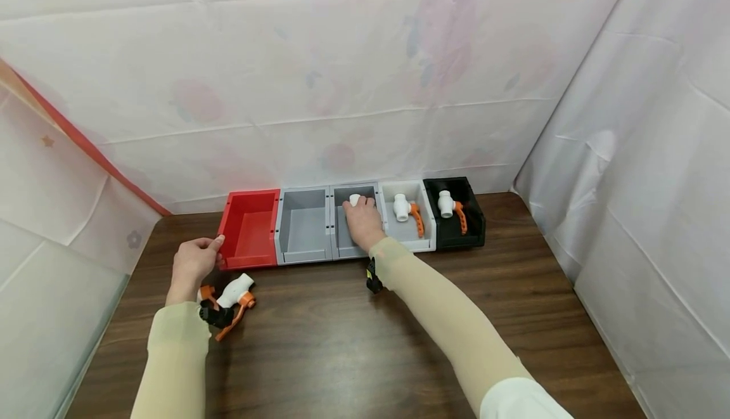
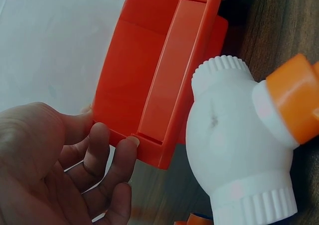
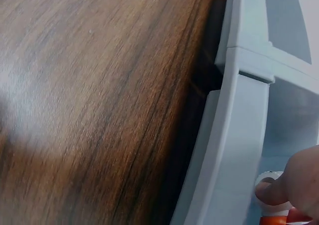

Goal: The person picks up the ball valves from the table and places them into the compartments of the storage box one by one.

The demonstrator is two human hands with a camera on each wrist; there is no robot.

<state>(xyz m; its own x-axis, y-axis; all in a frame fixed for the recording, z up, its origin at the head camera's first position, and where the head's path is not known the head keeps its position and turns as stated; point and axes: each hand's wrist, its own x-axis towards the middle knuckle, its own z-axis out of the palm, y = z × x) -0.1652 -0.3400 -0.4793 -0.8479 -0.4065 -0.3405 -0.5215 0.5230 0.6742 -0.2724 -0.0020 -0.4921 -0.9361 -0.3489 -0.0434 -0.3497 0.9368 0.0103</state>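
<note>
My right hand [image 1: 365, 222] reaches into the darker grey bin [image 1: 340, 241] and holds a white ball valve [image 1: 354, 199] there. Most of that valve is hidden by the hand; the right wrist view shows its white end [image 3: 275, 205] under the thumb and a bit of orange below. With thumb and fingertips, my left hand [image 1: 192, 262] pinches the near left rim of the red bin [image 1: 251, 260]. Beneath the left wrist, on the table, lie white ball valves with orange handles, one of them [image 1: 235, 291] plainly visible and others partly hidden.
Five bins stand joined in a row along the back of the brown table [image 1: 319, 343]. Beside the red one is a lighter grey bin [image 1: 305, 225]. The white bin [image 1: 407, 238] and black bin [image 1: 476, 232] each contain one ball valve. Pale cloth [image 1: 342, 77] hangs behind and at both sides.
</note>
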